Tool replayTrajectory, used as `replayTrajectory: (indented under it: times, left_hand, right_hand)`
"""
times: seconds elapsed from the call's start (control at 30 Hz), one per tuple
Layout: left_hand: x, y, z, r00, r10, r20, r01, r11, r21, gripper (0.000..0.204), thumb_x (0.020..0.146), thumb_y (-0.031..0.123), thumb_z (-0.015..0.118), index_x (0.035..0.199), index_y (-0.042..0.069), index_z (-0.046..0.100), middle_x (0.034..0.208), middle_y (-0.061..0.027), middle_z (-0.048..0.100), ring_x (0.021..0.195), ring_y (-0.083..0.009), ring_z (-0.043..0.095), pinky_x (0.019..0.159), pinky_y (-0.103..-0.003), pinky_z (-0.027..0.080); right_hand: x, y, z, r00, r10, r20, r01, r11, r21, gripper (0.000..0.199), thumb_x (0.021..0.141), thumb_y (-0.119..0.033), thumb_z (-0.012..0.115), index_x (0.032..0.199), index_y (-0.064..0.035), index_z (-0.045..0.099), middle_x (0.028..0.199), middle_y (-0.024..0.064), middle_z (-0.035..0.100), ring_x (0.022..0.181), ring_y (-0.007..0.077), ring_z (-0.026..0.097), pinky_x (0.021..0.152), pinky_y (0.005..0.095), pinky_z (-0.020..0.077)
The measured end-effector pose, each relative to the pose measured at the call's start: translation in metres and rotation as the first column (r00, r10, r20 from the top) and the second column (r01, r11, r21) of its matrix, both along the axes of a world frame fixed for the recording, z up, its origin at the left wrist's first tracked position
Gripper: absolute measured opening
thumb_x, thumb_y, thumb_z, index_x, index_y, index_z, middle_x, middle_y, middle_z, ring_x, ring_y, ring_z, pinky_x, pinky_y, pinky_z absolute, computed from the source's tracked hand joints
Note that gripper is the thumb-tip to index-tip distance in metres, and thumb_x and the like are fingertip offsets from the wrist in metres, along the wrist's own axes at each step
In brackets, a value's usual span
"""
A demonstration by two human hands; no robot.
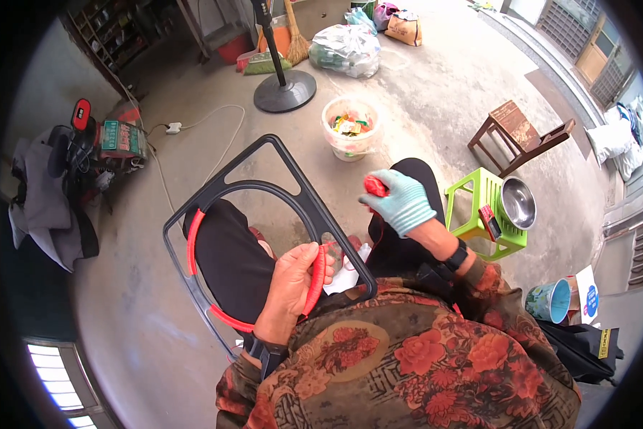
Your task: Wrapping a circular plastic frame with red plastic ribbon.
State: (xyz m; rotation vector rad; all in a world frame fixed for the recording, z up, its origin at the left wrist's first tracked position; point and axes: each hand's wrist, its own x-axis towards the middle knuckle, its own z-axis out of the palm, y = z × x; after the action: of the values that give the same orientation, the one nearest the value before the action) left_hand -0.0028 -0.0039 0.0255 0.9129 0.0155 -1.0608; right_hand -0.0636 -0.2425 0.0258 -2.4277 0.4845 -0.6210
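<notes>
A black frame with a ring inside it lies tilted across my lap. Red strand is wound round three stretches of the ring: a left stretch, a lower one and a right one. My bare left hand grips that right stretch, thumb on top. In my right hand, in a light blue glove, is a ball of red yarn, held above my right knee. A thin red strand shows near the left hand; its full path to the ball is hard to follow.
Ahead stands a clear bucket of colourful wrappers, with a fan base behind it. At right are a green stool bearing a metal bowl, and a wooden chair. A machine and cable lie left.
</notes>
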Motion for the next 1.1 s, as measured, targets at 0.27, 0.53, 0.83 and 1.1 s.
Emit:
replayTrajectory:
  times: [0.27, 0.53, 0.83, 1.1]
  left_hand:
    - [-0.001, -0.01, 0.003, 0.996, -0.086, -0.039, 0.087, 0.996, 0.02, 0.024, 0.089, 0.023, 0.057, 0.093, -0.001, 0.058, 0.079, -0.0102, 0.063, 0.065, -0.0176, 0.061, 0.057, -0.028, 0.052]
    - [-0.006, -0.008, -0.011, 0.999, 0.021, -0.047, -0.025, 0.996, -0.083, 0.026, 0.09, 0.02, 0.055, 0.102, -0.004, 0.055, 0.092, -0.0109, 0.063, 0.076, -0.0201, 0.064, 0.067, -0.029, 0.054]
    - [-0.003, -0.009, -0.016, 0.989, 0.141, 0.036, -0.137, 0.987, -0.083, 0.009, 0.09, 0.013, 0.055, 0.089, 0.004, 0.059, 0.085, -0.004, 0.063, 0.07, -0.0129, 0.061, 0.064, -0.026, 0.052]
    - [-0.002, -0.003, -0.015, 0.992, 0.127, 0.015, -0.126, 0.99, -0.059, 0.01, 0.089, 0.011, 0.057, 0.086, 0.002, 0.057, 0.079, -0.0061, 0.062, 0.067, -0.0114, 0.059, 0.061, -0.025, 0.051]
  right_hand:
    - [0.069, 0.057, -0.055, 0.982, 0.19, 0.014, -0.033, 0.099, 0.995, 0.035, 0.083, -0.032, 0.062, 0.101, -0.0025, 0.061, 0.081, 0.0089, 0.063, 0.064, 0.0169, 0.059, 0.056, 0.0277, 0.049]
    - [0.049, 0.058, -0.015, 0.807, 0.359, 0.469, -0.106, -0.694, 0.712, 0.047, 0.083, -0.039, 0.06, 0.115, -0.0044, 0.053, 0.093, 0.0107, 0.062, 0.071, 0.0184, 0.06, 0.068, 0.0302, 0.0503]
    - [0.002, 0.063, 0.002, 0.896, 0.405, -0.181, -0.084, 0.556, 0.827, 0.044, 0.067, -0.034, 0.074, 0.094, 0.0, 0.063, 0.079, 0.008, 0.064, 0.071, 0.0121, 0.057, 0.07, 0.0278, 0.0476]
    - [-0.027, 0.066, -0.024, 0.735, 0.667, 0.121, -0.201, 0.045, 0.979, 0.031, 0.078, -0.029, 0.065, 0.094, -0.0037, 0.058, 0.078, 0.004, 0.061, 0.069, 0.0144, 0.058, 0.064, 0.0277, 0.0473]
